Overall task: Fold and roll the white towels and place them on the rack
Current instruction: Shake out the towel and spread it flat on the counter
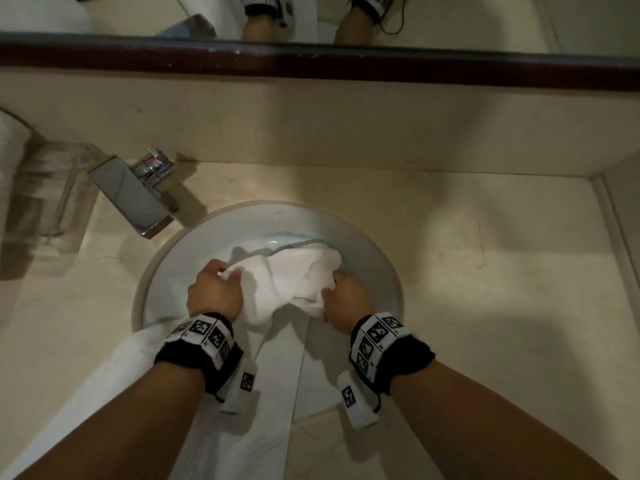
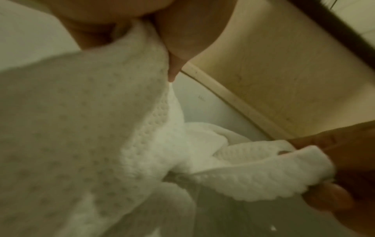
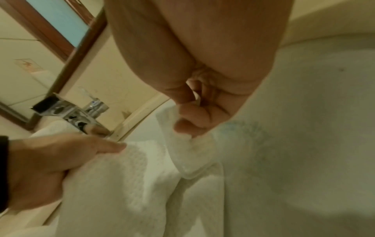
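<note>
A white waffle-weave towel (image 1: 287,282) lies bunched over the round white sink basin (image 1: 374,258), its long tail hanging down over the counter's front edge toward me. My left hand (image 1: 216,289) grips the towel's left side, fingers curled into the cloth. My right hand (image 1: 341,299) pinches the right side. In the left wrist view the towel (image 2: 91,136) fills the frame, with the right hand (image 2: 345,168) holding its far edge. In the right wrist view my right hand's fingers (image 3: 194,118) pinch a fold of the towel (image 3: 142,176), and the left hand (image 3: 50,168) clutches it on the left. No rack shows.
A chrome faucet (image 1: 135,195) stands at the basin's upper left. A clear glass (image 1: 45,202) sits on the beige marble counter (image 1: 485,254) at far left. A dark-framed mirror (image 1: 311,57) runs along the back. The counter meets a side wall at right.
</note>
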`<state>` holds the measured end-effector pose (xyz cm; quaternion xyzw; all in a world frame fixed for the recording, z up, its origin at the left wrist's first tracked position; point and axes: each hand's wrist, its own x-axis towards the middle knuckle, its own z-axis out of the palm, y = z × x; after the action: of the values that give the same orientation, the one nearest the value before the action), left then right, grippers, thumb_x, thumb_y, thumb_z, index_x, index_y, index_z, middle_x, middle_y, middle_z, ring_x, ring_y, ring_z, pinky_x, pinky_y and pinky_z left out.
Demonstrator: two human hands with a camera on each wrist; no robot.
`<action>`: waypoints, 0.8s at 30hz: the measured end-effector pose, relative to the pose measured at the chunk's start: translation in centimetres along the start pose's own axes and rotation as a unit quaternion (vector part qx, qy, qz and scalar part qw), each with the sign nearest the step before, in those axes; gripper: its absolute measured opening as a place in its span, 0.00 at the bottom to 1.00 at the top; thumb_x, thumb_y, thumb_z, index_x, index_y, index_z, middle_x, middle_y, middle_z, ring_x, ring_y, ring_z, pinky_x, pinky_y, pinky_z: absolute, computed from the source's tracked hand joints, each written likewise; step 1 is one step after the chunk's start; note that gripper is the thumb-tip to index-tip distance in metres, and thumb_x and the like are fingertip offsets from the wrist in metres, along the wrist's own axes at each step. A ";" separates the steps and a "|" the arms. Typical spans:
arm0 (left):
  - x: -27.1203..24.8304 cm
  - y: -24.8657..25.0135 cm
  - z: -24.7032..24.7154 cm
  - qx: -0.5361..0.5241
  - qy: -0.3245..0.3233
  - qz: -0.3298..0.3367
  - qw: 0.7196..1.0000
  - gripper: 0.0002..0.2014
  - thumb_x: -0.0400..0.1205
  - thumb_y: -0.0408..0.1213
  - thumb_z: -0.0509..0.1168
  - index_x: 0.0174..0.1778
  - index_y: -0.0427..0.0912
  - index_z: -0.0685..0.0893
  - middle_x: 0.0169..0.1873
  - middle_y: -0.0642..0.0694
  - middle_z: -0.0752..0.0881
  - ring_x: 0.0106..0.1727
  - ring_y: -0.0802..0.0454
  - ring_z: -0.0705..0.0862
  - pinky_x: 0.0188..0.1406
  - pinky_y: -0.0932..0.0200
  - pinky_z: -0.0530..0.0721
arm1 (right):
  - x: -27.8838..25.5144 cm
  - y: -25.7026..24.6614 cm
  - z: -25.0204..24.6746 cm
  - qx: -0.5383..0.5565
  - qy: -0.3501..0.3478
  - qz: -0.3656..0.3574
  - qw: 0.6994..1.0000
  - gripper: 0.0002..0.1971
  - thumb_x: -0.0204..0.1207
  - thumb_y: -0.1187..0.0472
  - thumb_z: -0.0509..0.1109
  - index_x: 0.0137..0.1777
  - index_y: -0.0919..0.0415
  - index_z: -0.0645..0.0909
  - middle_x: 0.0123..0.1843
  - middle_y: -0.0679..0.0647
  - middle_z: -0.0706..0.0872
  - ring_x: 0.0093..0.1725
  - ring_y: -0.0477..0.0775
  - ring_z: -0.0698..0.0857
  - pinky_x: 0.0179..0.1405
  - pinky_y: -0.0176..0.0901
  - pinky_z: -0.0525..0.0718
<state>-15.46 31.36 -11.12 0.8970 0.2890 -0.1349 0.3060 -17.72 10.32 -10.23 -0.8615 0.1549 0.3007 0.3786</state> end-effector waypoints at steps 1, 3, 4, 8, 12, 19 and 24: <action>-0.5 0.6 -0.2 -0.029 0.002 0.022 0.999 0.10 0.85 0.44 0.67 0.53 0.41 0.85 0.52 0.34 0.89 0.56 0.31 0.85 0.58 0.47 0.80 | -0.3 -0.4 -0.2 0.001 0.009 -0.022 1.000 0.11 0.84 0.65 0.61 0.62 0.68 0.77 0.64 0.66 0.84 0.62 0.67 0.83 0.58 0.47 0.79; -1.7 1.6 -0.8 -0.089 0.002 0.052 0.995 0.08 0.83 0.44 0.70 0.46 0.42 0.87 0.45 0.38 0.90 0.52 0.34 0.85 0.55 0.49 0.81 | -1.4 -1.5 -0.6 -0.004 0.022 -0.049 0.999 0.01 0.82 0.64 0.63 0.49 0.61 0.74 0.55 0.63 0.84 0.55 0.63 0.83 0.48 0.44 0.74; -2.2 2.0 -1.0 -0.116 0.003 0.061 0.991 0.08 0.82 0.44 0.72 0.43 0.44 0.87 0.43 0.40 0.90 0.50 0.35 0.86 0.53 0.49 0.81 | -1.8 -1.9 -0.7 0.002 0.024 -0.057 0.998 0.06 0.81 0.64 0.64 0.43 0.58 0.70 0.49 0.61 0.83 0.51 0.62 0.84 0.46 0.45 0.76; -4.6 3.5 -2.5 -0.197 0.001 0.109 0.974 0.07 0.79 0.46 0.72 0.37 0.49 0.88 0.38 0.53 0.91 0.45 0.47 0.87 0.51 0.51 0.84 | -3.9 -3.6 -1.1 0.026 0.025 -0.104 0.994 0.17 0.72 0.68 0.66 0.34 0.48 0.63 0.35 0.47 0.77 0.38 0.52 0.80 0.35 0.44 0.76; -7.1 4.5 -4.3 -0.235 -0.025 0.138 0.962 0.06 0.80 0.40 0.71 0.37 0.51 0.90 0.37 0.58 0.91 0.41 0.53 0.87 0.48 0.51 0.84 | -6.5 -5.3 -1.8 0.067 0.049 -0.157 0.984 0.16 0.73 0.71 0.64 0.30 0.51 0.73 0.28 0.43 0.77 0.31 0.47 0.75 0.36 0.41 0.73; -12.0 4.3 -8.7 -0.257 -0.073 0.238 0.934 0.10 0.85 0.30 0.67 0.50 0.49 0.92 0.43 0.50 0.93 0.46 0.51 0.91 0.49 0.54 0.88 | -11.7 -7.2 -0.5 0.126 0.134 -0.245 0.952 0.09 0.85 0.64 0.60 0.51 0.63 0.83 0.46 0.56 0.89 0.48 0.58 0.86 0.51 0.51 0.83; -15.4 1.9 -13.0 -0.333 -0.104 0.276 0.896 0.12 0.83 0.27 0.70 0.51 0.49 0.93 0.45 0.47 0.95 0.50 0.46 0.93 0.53 0.48 0.91 | -17.0 -8.2 1.5 0.191 0.176 -0.293 0.920 0.06 0.84 0.61 0.61 0.49 0.59 0.80 0.40 0.53 0.87 0.39 0.52 0.84 0.46 0.57 0.86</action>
<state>-25.76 31.54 6.33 0.7673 0.0243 -0.0333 0.6400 -27.36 17.55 4.39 -0.8186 0.0146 -0.0156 0.5740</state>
